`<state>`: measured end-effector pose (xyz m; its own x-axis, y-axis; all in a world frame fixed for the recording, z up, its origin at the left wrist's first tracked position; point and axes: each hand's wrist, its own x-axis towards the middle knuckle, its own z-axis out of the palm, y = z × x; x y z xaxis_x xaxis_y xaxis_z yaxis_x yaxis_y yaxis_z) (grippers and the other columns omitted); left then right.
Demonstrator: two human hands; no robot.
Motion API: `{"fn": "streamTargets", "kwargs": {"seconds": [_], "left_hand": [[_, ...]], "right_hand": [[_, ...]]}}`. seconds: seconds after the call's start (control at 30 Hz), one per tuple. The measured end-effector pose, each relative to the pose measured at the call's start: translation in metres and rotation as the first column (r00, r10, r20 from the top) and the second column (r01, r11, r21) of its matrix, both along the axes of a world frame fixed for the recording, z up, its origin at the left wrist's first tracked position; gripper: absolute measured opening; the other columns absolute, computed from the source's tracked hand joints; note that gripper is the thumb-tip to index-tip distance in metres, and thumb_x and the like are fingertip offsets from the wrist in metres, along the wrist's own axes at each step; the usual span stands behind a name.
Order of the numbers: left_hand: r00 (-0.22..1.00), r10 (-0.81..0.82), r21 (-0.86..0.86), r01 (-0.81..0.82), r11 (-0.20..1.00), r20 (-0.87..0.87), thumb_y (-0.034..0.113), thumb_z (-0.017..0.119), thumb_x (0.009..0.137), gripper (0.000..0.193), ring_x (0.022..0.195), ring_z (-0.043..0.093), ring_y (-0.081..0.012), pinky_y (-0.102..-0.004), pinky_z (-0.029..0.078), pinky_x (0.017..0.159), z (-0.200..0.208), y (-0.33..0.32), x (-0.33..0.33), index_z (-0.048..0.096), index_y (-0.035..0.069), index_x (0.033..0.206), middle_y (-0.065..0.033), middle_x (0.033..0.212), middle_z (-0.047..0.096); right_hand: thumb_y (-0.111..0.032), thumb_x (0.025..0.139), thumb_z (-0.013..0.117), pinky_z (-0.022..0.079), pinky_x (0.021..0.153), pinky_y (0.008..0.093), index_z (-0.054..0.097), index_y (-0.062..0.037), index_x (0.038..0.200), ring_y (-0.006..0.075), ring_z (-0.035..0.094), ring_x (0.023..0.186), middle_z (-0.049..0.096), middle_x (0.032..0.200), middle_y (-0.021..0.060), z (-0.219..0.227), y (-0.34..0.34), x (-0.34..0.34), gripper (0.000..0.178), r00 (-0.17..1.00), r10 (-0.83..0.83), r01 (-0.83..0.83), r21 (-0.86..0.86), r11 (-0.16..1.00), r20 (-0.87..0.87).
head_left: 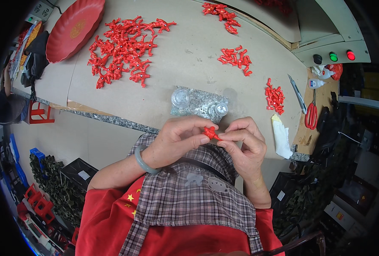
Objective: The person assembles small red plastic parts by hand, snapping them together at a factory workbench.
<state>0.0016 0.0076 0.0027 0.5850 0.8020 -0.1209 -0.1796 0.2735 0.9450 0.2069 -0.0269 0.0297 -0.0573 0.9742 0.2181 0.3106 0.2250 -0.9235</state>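
Red figure [209, 132], fingertip-tight in both hands [177, 137] [246, 147]

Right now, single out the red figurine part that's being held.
The glossy red figurine part pinched by both your left hand and right hand; the others lie in piles.

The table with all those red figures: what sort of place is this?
Probably a small craft workshop, though I can't be certain: similar red figures and smaller red parts lie in separate piles, with red-handled scissors at the right.
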Motion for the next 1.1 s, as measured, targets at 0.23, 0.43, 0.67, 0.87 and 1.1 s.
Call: {"fn": "streamTargets", "kwargs": {"seconds": [0.23,0.43,0.67,0.87,1.1], "left_hand": [[0.983,0.111,0.328,-0.058,0.943,-0.144,0.003,0.071,0.087,0.027,0.071,0.062,-0.0084,-0.0223,0.05,0.063,0.003,0.001,0.001,0.071,0.001,0.114,-0.0069,0.092,0.07],[0.985,0.119,0.352,-0.068,0.933,-0.127,0.001,0.073,0.085,0.028,0.071,0.067,-0.011,-0.0228,0.052,0.062,0.001,-0.001,0.003,0.071,0.0,0.113,-0.0094,0.09,0.072],[0.993,0.055,0.238,-0.03,0.971,-0.1,0.0,0.073,0.084,0.026,0.07,0.068,-0.0131,-0.0255,0.054,0.063,0.006,0.001,0.002,0.071,-0.002,0.109,-0.0098,0.085,0.072],[1.0,-0.012,0.078,0.015,0.997,-0.029,0.003,0.072,0.089,0.028,0.069,0.062,-0.0066,-0.0207,0.053,0.061,0.003,-0.001,0.001,0.07,0.0,0.116,-0.0058,0.09,0.072],[0.999,-0.027,-0.056,0.028,0.998,0.017,0.003,0.071,0.09,0.028,0.071,0.063,-0.0062,-0.0207,0.054,0.062,0.004,-0.002,0.001,0.069,0.0,0.118,-0.006,0.092,0.072]], "right_hand": [[-0.001,0.069,0.084,0.048,0.065,0.0279,0.075,-0.0041,0.088,0.0169,0.06,0.079,0.063,0.087,0.0057,-0.008,-0.006,-0.003,0.021,0.998,-0.043,0.04,0.075,0.996,0.04],[-0.004,0.066,0.086,0.046,0.062,0.0286,0.075,-0.0054,0.087,0.0184,0.058,0.076,0.062,0.086,0.005,-0.015,-0.01,-0.005,0.024,0.99,-0.071,0.04,0.244,0.969,0.118],[-0.008,0.064,0.086,0.046,0.063,0.0311,0.075,-0.007,0.088,0.0205,0.059,0.077,0.061,0.086,0.0035,-0.015,-0.002,0.001,0.026,0.981,-0.001,-0.078,0.39,0.917,0.196],[-0.008,0.063,0.086,0.047,0.063,0.031,0.076,-0.0076,0.088,0.021,0.059,0.077,0.061,0.086,0.0028,-0.016,-0.002,0.003,0.027,0.976,0.018,-0.108,0.407,0.907,0.218],[-0.008,0.064,0.085,0.047,0.064,0.0312,0.076,-0.0085,0.089,0.0206,0.058,0.077,0.061,0.087,0.0027,-0.02,-0.003,0.005,0.027,0.979,0.023,-0.103,0.39,0.915,0.205]]}}
